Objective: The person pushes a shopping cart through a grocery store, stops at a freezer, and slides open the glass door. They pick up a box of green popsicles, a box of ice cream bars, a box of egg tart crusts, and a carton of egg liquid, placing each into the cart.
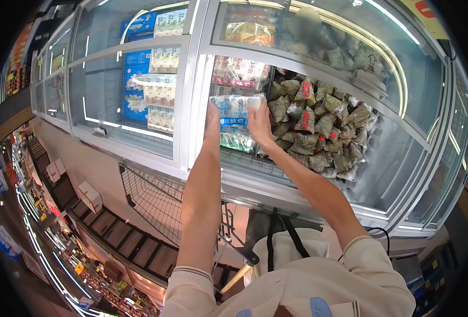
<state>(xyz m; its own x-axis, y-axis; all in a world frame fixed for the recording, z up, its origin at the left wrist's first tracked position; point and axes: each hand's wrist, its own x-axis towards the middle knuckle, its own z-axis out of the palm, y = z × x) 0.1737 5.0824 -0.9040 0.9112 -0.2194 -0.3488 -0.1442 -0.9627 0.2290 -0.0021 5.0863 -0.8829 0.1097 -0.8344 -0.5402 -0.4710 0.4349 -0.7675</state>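
Observation:
My left hand (213, 117) and my right hand (259, 122) press on opposite sides of a yogurt pack (234, 112) with a blue label, inside the open part of a chest freezer. The left fingers are mostly hidden between the pack and the freezer frame. The right fingers lie along the pack's right side. Behind it sits a pack with a red-pink label (239, 73), and a green-marked pack (236, 140) shows nearer me. Just right of my right hand is a heap of leaf-wrapped rice dumplings (324, 124), some with red labels.
Sliding glass lids (318, 42) with metal frames (192, 90) bound the opening. Blue boxes (136, 90) and white packs (162, 90) are under the left glass. A wire shopping cart (155, 198) stands against the freezer front, near a light bag (292, 248) with black straps.

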